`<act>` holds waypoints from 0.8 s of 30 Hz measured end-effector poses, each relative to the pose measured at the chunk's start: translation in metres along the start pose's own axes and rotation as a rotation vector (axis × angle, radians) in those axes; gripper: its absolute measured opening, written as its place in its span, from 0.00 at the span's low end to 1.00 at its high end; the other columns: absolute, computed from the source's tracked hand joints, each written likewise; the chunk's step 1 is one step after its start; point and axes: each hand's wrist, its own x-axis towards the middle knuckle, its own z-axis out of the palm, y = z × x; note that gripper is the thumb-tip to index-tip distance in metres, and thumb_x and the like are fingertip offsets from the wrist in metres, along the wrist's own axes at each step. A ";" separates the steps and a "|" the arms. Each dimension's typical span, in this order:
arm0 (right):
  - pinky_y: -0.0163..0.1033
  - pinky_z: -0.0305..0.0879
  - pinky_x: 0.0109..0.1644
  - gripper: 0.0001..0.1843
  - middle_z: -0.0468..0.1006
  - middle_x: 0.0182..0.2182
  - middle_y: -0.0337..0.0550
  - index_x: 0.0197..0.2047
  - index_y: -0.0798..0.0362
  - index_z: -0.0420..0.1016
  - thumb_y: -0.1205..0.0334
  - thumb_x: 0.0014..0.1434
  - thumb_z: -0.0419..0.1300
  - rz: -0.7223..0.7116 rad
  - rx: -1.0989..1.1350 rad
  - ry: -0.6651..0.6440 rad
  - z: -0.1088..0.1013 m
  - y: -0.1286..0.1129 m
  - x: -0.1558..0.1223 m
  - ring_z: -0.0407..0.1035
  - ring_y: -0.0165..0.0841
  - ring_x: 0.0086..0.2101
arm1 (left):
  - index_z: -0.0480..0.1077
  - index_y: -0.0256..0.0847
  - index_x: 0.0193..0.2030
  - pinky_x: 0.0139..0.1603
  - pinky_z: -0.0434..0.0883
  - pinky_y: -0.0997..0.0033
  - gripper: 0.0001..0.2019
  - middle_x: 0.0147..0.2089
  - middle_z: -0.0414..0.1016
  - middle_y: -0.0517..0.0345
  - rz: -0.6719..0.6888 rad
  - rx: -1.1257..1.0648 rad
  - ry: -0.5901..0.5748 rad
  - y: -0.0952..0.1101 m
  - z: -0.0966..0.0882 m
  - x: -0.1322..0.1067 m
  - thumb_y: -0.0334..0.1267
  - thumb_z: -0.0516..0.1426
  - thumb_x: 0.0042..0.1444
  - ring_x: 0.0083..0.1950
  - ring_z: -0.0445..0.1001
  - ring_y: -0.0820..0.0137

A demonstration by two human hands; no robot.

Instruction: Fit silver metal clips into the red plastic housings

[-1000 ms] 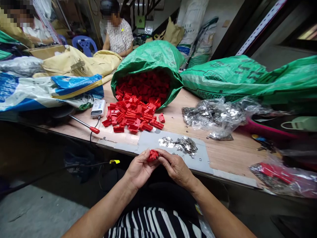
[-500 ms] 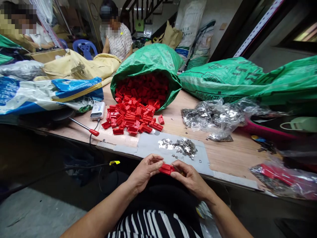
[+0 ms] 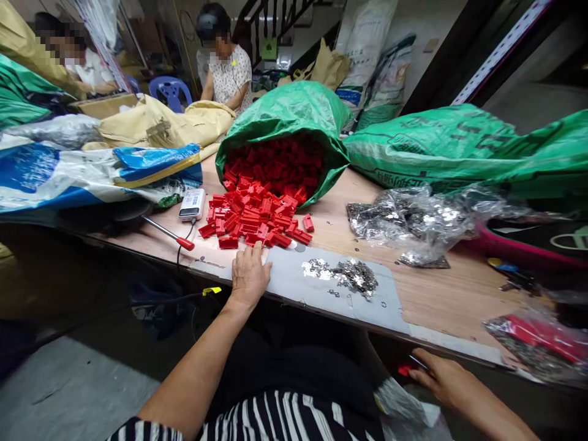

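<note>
My left hand [image 3: 248, 274] lies on the table edge, fingers stretched toward the near rim of a heap of red plastic pieces [image 3: 257, 215]; it holds nothing that I can see. The heap spills from an open green sack [image 3: 294, 113]. My right hand [image 3: 440, 378] is low at the right, below the table edge, fingers pinched on a small red plastic piece [image 3: 405, 369] over a crumpled plastic bag [image 3: 404, 401]. A little pile of small metal parts [image 3: 350, 273] rests on the grey sheet [image 3: 294, 282] between my hands.
A clear bag of metal parts [image 3: 408, 217] lies right of the heap, with a second green sack [image 3: 459, 147] behind. A white device [image 3: 192, 204] and a red-tipped rod [image 3: 172, 234] sit left. Blue-white sacks [image 3: 92, 174] are on the left. Two people sit at the back.
My hands have parted. The left reached forward onto the table toward the red heap; the right dropped down to the right below the table edge, carrying the red piece.
</note>
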 end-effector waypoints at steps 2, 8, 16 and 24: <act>0.43 0.70 0.37 0.14 0.82 0.35 0.51 0.38 0.51 0.78 0.53 0.51 0.58 -0.027 0.046 -0.001 -0.004 -0.013 -0.002 0.76 0.46 0.36 | 0.65 0.37 0.56 0.49 0.63 0.58 0.20 0.48 0.71 0.44 -0.007 0.065 0.001 -0.001 -0.001 0.003 0.39 0.56 0.57 0.50 0.66 0.53; 0.35 0.68 0.41 0.16 0.81 0.36 0.42 0.40 0.49 0.76 0.49 0.61 0.53 -0.268 0.293 -0.162 -0.043 -0.108 -0.008 0.74 0.36 0.37 | 0.70 0.39 0.42 0.44 0.62 0.60 0.11 0.42 0.73 0.46 -0.005 0.153 0.021 -0.007 -0.002 0.006 0.43 0.54 0.59 0.45 0.67 0.56; 0.43 0.69 0.41 0.11 0.79 0.38 0.45 0.42 0.49 0.72 0.56 0.60 0.53 -0.354 0.101 0.380 -0.026 -0.158 0.040 0.74 0.39 0.36 | 0.70 0.40 0.40 0.44 0.61 0.58 0.14 0.41 0.73 0.46 -0.083 0.120 0.060 -0.001 0.005 0.015 0.48 0.54 0.58 0.46 0.67 0.54; 0.43 0.72 0.38 0.19 0.81 0.41 0.44 0.40 0.45 0.76 0.42 0.55 0.53 -0.372 0.066 0.489 0.009 -0.119 0.080 0.77 0.43 0.37 | 0.69 0.39 0.39 0.45 0.63 0.54 0.07 0.43 0.71 0.45 -0.142 -0.007 0.151 0.009 0.003 0.013 0.36 0.52 0.58 0.45 0.67 0.54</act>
